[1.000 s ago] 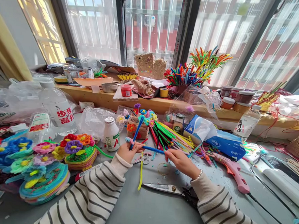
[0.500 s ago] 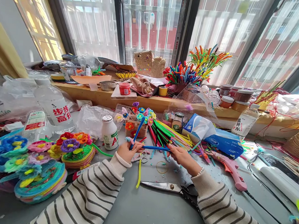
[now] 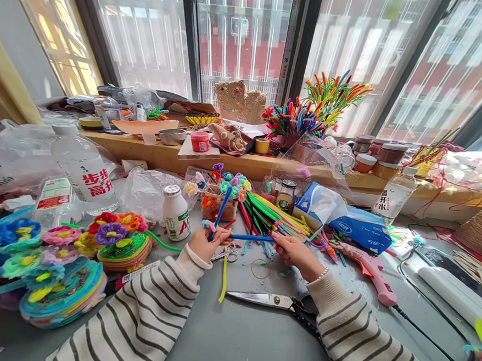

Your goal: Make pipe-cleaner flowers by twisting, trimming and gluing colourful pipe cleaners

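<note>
blue fuzzy stem point(image 3: 253, 238) runs level over the desk point(image 3: 221, 338), from the left hand point(image 3: 204, 243) at nine o'clock to the right hand point(image 3: 297, 255) at three. the left fingers point(image 3: 220, 234) pinch it beside another blue length point(image 3: 222, 208) tilting toward one o'clock; the right fingers press together on it. large scissors point(image 3: 257, 298) lie at six, a colorful bundle point(image 3: 269, 218) at one.
</note>
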Demonstrator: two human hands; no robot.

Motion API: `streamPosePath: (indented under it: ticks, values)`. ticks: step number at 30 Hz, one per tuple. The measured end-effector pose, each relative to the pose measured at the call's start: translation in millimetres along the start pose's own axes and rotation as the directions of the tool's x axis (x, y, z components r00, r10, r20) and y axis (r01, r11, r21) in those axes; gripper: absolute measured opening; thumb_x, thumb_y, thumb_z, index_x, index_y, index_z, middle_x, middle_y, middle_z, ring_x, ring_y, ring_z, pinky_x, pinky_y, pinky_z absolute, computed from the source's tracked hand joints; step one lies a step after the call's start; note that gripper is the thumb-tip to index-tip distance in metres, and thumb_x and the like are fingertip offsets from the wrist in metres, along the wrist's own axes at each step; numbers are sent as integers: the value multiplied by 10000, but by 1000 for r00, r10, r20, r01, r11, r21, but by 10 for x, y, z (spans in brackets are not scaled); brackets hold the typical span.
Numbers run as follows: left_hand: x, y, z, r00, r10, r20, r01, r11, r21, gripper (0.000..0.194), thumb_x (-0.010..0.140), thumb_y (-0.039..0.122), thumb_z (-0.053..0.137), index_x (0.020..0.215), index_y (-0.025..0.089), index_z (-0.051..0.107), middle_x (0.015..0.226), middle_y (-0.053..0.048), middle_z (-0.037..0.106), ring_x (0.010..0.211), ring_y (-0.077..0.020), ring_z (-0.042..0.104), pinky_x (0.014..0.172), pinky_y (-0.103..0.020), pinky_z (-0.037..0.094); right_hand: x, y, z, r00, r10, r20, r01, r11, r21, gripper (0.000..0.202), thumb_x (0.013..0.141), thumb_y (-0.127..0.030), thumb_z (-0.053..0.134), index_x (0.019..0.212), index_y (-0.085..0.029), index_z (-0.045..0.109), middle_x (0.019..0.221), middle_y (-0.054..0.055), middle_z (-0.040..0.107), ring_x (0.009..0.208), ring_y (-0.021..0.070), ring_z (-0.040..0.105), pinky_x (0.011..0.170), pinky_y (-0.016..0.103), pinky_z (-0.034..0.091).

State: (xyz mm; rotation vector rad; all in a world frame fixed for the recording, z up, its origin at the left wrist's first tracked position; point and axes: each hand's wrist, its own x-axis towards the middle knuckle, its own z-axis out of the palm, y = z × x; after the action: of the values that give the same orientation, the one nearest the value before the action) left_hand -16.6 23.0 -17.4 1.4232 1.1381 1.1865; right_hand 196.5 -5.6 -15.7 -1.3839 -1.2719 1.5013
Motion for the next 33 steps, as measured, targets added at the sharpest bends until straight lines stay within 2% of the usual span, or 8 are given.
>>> streamPosePath:
  ticks: [11,15,19,25,30,33]
  values:
    - [-14,143,8,996,-73,-47,67,991,-114,379,419,371,638,408,164,321,611,-27,597,552,-156,585,583,-302,500,5,20,-22,999,-37,-29,40,994,106,346,630,-467,486,518,-143,436,374,-88,273,327,20,184,331,163,97]
    - [12,134,-31,993,-82,-83,73,992,-107,345,389,384,646,435,144,402,585,-17,583,545,-154,584,579,-297,502,16,6,-32,999,-11,-45,17,991,134,368,630,-490,468,507,-145,428,380,-74,318,322,25,234,314,155,136]
    - [21,101,-55,996,-82,-34,79,993,-84,312,416,379,641,463,125,465,605,-33,592,567,-167,588,588,-307,504,31,3,-34,997,28,-71,-19,991,130,450,654,-553,372,492,-138,437,387,-51,360,312,30,278,291,149,157]
    - [18,59,-50,998,-52,-19,51,996,-71,298,442,373,633,481,116,488,639,-42,597,593,-175,591,609,-312,500,33,29,-7,999,42,-16,-40,994,98,402,633,-505,448,464,-141,415,368,-63,345,296,17,237,290,152,127]
    - [16,79,-55,997,-55,-60,50,995,-85,335,431,386,630,434,142,401,624,-38,601,579,-170,590,576,-295,505,44,60,-13,1000,-22,19,21,996,81,390,622,-486,480,468,-161,329,380,-92,290,312,10,196,314,149,126]
    - [9,90,-61,998,-49,-48,46,997,-61,313,450,377,624,459,139,421,627,-40,605,578,-168,591,577,-296,505,71,86,-24,999,-47,13,46,998,44,411,625,-516,454,465,-169,302,368,-97,270,299,11,182,309,154,112]
